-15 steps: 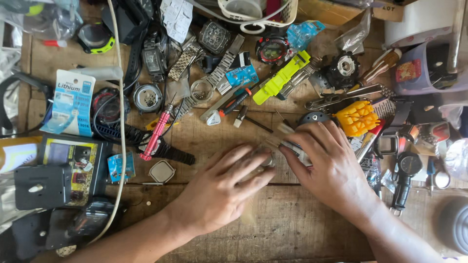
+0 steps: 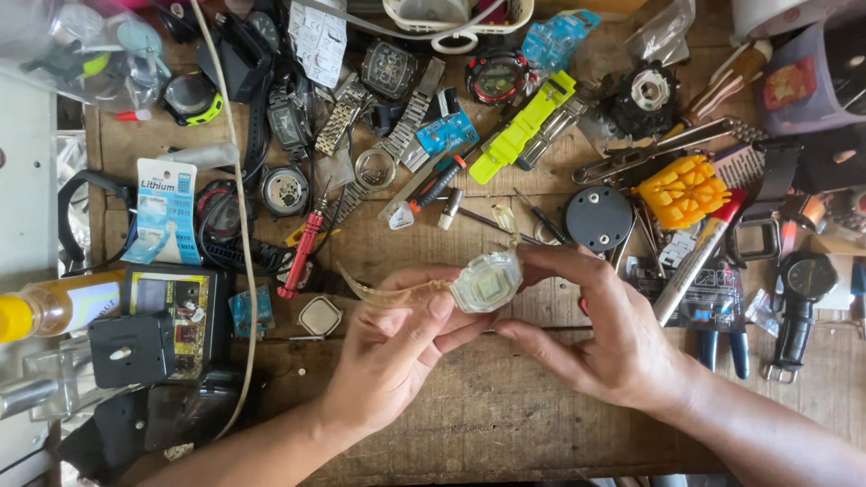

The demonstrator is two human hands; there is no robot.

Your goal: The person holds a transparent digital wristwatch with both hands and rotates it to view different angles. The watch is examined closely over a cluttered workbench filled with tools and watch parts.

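Over the middle of the wooden table (image 2: 505, 424) we have a pale, see-through watch (image 2: 487, 284) lifted clear of the clutter, and that is where the work stands. Starting from the left: our left hand (image 2: 397, 347) is closed around the clear strap (image 2: 383, 293), thumb and fingers pinching it just where it meets the case, so the loose end curls off toward the red screwdriver (image 2: 302, 252). Moving right, the watch case sits between both hands, its flat square face turned up at us. Our right hand (image 2: 604, 334) grips the case from the far side, forefinger arched over the top edge and thumb beneath.

How far along? We judge it early to middling: the watch is picked up and steadied, but we see no tool in either hand, and the case looks closed; whether anything has been opened we cannot tell. Further right, the round black disc (image 2: 600, 218) and the yellow case holder (image 2: 683, 191) lie untouched, well apart from the watch.
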